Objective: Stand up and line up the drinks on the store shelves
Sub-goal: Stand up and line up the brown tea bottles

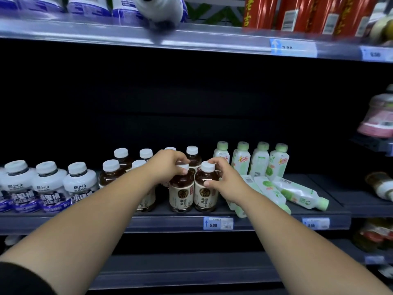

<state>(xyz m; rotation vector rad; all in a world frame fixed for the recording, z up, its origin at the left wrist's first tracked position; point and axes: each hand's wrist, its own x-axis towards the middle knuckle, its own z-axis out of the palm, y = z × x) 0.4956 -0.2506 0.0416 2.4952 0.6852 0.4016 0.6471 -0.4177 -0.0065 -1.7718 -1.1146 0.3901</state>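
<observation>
head view: the left grip [168,165] curls its fingers over the white cap of a brown drink bottle [181,194] standing near the front edge of the middle shelf [165,224]. the right grip [227,181] grasps the twin bottle [205,195] beside it, thumb on the shoulder, fingers round the cap. the two bottles stand upright, touching or nearly so, labels facing out, with more of the same kind in rows behind and to the left.

these are small filled plastic bottles. i judge them fairly light, stiff, and smooth on the label sleeve, so the cap and neck look like the surest hold, and a push low on the body should slide them into line.

just right of them, at least three fallen green bottles [297,193] lie on their sides toward the front edge, and they will likely roll if bumped. four standing green bottles [259,160] are nearer the back. white-and-purple bottles [47,184] fill the shelf's left end. a price tag [218,223] reading 5.00 sits on the front lip.

the upper shelf [212,42] carries red cans [297,13] and a tipped white bottle [159,9]. the shelf back is dark, and the rack at the right is blurred.
</observation>
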